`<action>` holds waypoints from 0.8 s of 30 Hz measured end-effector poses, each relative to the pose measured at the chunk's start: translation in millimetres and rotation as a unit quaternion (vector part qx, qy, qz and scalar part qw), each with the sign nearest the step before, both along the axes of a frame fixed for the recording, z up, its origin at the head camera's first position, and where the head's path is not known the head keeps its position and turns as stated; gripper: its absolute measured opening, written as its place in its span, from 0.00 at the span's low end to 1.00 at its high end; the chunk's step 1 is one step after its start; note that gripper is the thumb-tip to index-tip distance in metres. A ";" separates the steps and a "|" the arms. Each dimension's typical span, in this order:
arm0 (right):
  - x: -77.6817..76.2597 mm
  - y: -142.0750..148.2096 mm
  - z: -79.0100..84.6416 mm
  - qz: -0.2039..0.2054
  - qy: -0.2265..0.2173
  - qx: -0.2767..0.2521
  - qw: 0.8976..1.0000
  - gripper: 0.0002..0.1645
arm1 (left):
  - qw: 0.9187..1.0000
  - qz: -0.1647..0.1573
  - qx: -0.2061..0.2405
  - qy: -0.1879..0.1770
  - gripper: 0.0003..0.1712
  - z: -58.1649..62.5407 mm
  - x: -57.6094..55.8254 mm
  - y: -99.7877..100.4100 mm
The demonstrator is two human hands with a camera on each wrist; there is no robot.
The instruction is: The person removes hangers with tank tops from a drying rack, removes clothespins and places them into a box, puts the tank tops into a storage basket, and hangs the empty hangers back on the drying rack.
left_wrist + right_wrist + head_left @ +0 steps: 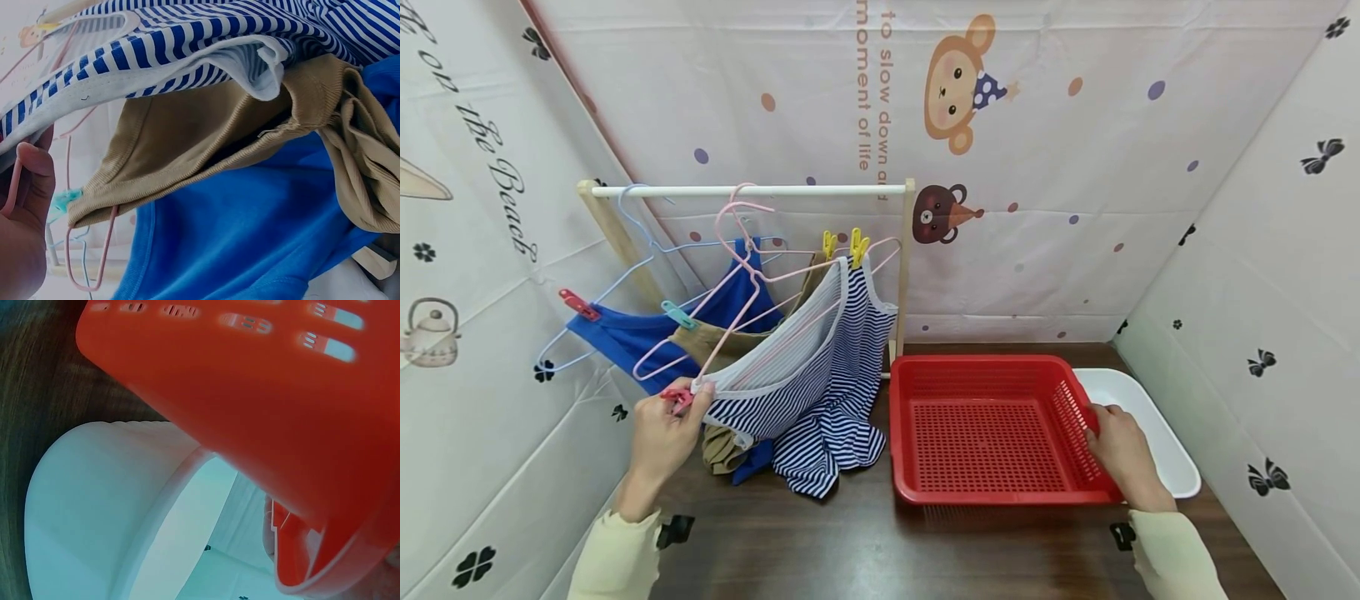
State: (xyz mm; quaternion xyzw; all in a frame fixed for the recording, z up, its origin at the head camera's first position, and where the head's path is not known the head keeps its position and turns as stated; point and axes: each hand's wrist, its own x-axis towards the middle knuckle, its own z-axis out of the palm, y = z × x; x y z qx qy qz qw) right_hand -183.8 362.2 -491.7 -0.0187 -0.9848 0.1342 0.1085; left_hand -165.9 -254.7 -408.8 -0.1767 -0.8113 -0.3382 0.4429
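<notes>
My left hand [658, 433] pinches a pinkish-red clothespin [676, 401] at the lower left end of a pink hanger [718, 227]. There the white-edged strap of a blue-and-white striped tank top [857, 350] meets the hanger, with my thumb against it in the left wrist view. A yellow clothespin [857, 247] fastens the striped top's other strap. With my right hand [1122, 450] I grip the right rim of a red perforated basket [985, 497]. That basket overlaps a white tray [1172, 454] beside it.
A rack with a white rod [820, 190] and wooden posts stands at the back left. Behind the striped top hang a brown top [187, 131] with a teal clothespin [678, 315] and a blue top [237, 219] with a red clothespin [578, 304]. Printed cloth walls surround the dark wooden table [820, 550].
</notes>
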 end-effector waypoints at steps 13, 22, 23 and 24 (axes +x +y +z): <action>-0.5 0.4 0.4 -0.004 -0.007 -0.001 1.000 0.29 | 1.000 -0.024 0.005 0.012 0.06 -6.8 6.0 -4.8; -0.1 -0.7 0.7 -0.007 -0.008 -0.003 1.000 0.29 | 0.999 -0.045 -0.017 0.012 0.06 -3.0 5.3 4.8; 0.0 -0.8 1.0 -0.007 -0.008 -0.003 1.000 0.29 | 0.998 -0.050 -0.018 0.013 0.06 -2.9 5.1 5.9; 0.2 -0.6 1.1 -0.007 -0.008 -0.005 1.000 0.29 | 0.998 -0.054 -0.019 0.013 0.07 -2.5 5.0 6.9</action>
